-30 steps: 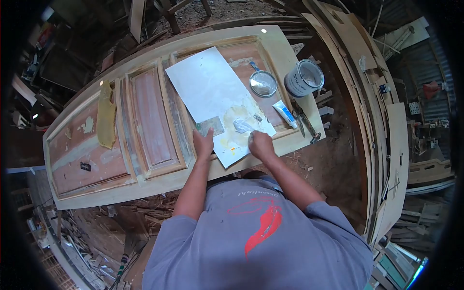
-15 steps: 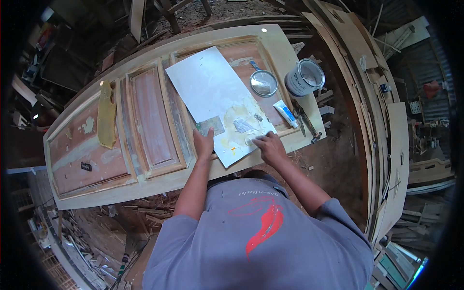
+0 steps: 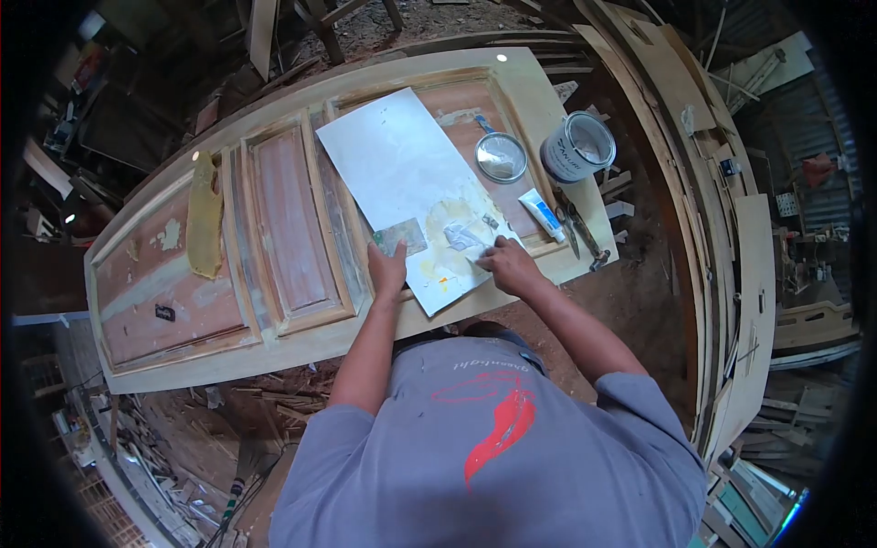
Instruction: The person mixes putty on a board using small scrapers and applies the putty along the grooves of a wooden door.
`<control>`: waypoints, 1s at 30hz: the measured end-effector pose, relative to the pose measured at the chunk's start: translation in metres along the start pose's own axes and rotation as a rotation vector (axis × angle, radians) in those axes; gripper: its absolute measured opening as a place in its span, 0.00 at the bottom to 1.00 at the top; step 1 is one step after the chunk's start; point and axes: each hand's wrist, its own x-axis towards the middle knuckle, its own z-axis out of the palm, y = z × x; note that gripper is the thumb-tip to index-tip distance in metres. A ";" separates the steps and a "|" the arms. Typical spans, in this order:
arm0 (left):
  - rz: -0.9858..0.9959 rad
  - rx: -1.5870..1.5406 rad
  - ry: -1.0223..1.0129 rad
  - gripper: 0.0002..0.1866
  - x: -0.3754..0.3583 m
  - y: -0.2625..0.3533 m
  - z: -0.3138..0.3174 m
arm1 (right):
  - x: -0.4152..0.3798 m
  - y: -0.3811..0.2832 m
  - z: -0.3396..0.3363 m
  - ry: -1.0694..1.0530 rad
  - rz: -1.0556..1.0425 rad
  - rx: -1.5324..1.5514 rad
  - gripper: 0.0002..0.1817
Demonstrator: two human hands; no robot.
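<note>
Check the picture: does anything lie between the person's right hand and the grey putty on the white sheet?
Nothing visible does. The right hand is at the edge of the grey putty on the white sheet.

Both bare forearms reach toward 12 o'clock. Left hand [image 3: 388,269] lies flat, palm down, fingers together. Right hand [image 3: 510,266] at its 3 o'clock, fingers curled, angled toward 10 o'clock.

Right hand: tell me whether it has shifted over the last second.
Yes. The right hand slid a little along the white sheet, toward the blue-and-white tube and the filler smear, with fingers on a blade.
</note>
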 end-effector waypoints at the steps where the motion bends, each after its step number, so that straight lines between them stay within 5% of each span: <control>1: 0.002 0.005 -0.001 0.33 0.000 -0.001 0.000 | -0.006 0.003 -0.002 -0.077 0.007 -0.011 0.17; 10: -0.012 0.009 -0.015 0.33 -0.003 0.001 0.000 | -0.007 0.011 -0.009 0.052 0.162 -0.049 0.19; 23: 0.003 0.003 0.010 0.33 -0.001 -0.001 0.003 | 0.005 -0.033 0.012 0.005 0.672 0.210 0.14; 30: 0.004 0.001 0.001 0.33 0.000 -0.004 0.002 | -0.003 -0.020 0.000 0.284 0.548 0.561 0.17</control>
